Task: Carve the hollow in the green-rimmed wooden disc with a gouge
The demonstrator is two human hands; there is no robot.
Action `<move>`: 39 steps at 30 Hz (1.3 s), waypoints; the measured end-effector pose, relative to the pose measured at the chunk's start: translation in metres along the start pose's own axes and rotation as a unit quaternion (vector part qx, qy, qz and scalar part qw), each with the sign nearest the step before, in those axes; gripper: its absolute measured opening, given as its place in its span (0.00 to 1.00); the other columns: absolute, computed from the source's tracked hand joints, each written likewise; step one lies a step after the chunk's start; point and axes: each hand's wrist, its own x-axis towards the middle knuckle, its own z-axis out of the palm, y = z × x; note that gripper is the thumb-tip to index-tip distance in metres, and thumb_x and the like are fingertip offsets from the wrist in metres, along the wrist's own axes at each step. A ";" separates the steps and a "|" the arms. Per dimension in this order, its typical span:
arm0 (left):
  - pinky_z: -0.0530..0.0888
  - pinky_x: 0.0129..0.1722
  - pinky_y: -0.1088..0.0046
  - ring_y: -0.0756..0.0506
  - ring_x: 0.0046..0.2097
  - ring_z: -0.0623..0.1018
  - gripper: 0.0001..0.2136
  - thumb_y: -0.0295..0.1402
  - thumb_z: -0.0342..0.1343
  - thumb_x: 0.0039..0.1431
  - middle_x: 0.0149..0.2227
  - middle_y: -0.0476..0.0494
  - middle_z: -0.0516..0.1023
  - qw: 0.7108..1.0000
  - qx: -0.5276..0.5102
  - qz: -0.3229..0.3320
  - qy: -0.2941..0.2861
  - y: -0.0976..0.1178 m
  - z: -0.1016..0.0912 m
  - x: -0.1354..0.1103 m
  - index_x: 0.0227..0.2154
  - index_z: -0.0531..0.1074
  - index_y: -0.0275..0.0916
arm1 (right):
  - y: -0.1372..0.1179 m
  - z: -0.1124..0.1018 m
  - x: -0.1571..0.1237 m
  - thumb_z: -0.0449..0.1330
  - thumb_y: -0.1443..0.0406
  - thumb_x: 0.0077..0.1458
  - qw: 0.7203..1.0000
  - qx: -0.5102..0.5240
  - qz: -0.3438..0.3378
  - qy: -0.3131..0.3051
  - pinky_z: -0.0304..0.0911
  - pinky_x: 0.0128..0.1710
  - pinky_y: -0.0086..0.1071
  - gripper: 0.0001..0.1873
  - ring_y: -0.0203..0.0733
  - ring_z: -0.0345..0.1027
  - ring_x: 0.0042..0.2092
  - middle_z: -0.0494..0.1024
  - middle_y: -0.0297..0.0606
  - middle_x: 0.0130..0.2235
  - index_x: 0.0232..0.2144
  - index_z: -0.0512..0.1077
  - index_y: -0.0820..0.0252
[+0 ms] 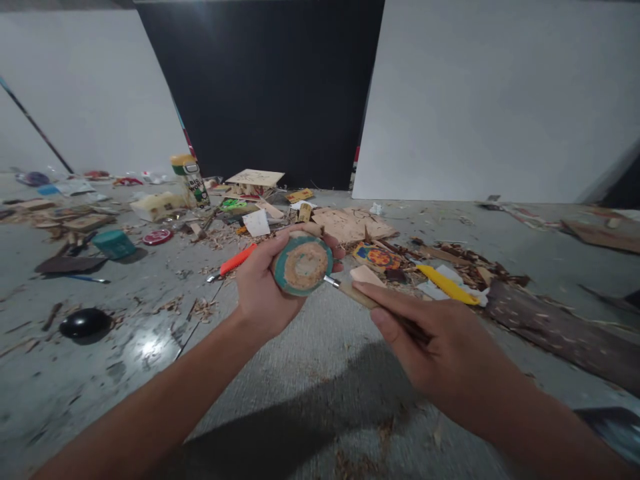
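Observation:
My left hand (263,283) is closed round a round wooden disc (303,264), holding it up on edge. The disc has a teal painted rim and a bare, carved tan middle. My right hand (425,337) is closed on a wooden-handled carving tool (357,295). The tool's metal tip (331,282) touches the disc's lower right edge. Both hands are held above the grey floor (310,373), which is strewn with wood shavings.
On the floor lie an orange cutter (236,261), a yellow cutter (447,285), a painted round piece (377,256), wood boards (350,223), a teal jar (114,243), a glue bottle (191,179), a black object (84,324) and dark bark planks (560,333). White panels (500,100) lean at the back.

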 end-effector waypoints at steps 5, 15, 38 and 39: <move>0.77 0.44 0.56 0.35 0.44 0.80 0.11 0.34 0.47 0.55 0.35 0.35 0.79 0.998 0.028 0.022 -0.046 -0.002 -0.003 0.000 0.31 0.74 0.34 | -0.001 0.004 -0.001 0.50 0.64 0.64 1.000 -0.015 -0.001 -0.005 0.70 0.25 0.34 0.21 0.44 0.79 0.30 0.85 0.38 0.41 0.54 0.75 0.54; 0.74 0.42 0.66 0.40 0.41 0.78 0.12 0.39 0.54 0.56 0.33 0.40 0.78 0.984 0.126 0.076 -0.098 -0.012 -0.013 0.000 0.33 0.75 0.36 | -0.004 0.016 -0.003 0.48 0.67 0.63 0.999 -0.041 -0.021 0.012 0.58 0.18 0.32 0.21 0.41 0.70 0.19 0.80 0.38 0.23 0.51 0.76 0.66; 0.75 0.45 0.61 0.38 0.43 0.78 0.11 0.36 0.50 0.56 0.35 0.37 0.78 0.990 0.102 0.074 -0.068 -0.003 -0.004 -0.005 0.32 0.75 0.35 | -0.008 0.022 0.006 0.48 0.60 0.66 0.947 0.288 0.127 -0.069 0.51 0.15 0.25 0.21 0.33 0.52 0.16 0.62 0.27 0.17 0.50 0.77 0.61; 0.75 0.45 0.59 0.37 0.44 0.79 0.11 0.36 0.49 0.56 0.35 0.37 0.78 0.992 0.086 0.065 -0.060 -0.003 -0.003 -0.005 0.32 0.75 0.35 | -0.007 0.021 0.005 0.50 0.62 0.65 0.966 0.234 0.100 -0.043 0.55 0.16 0.26 0.20 0.34 0.59 0.18 0.69 0.30 0.19 0.51 0.77 0.60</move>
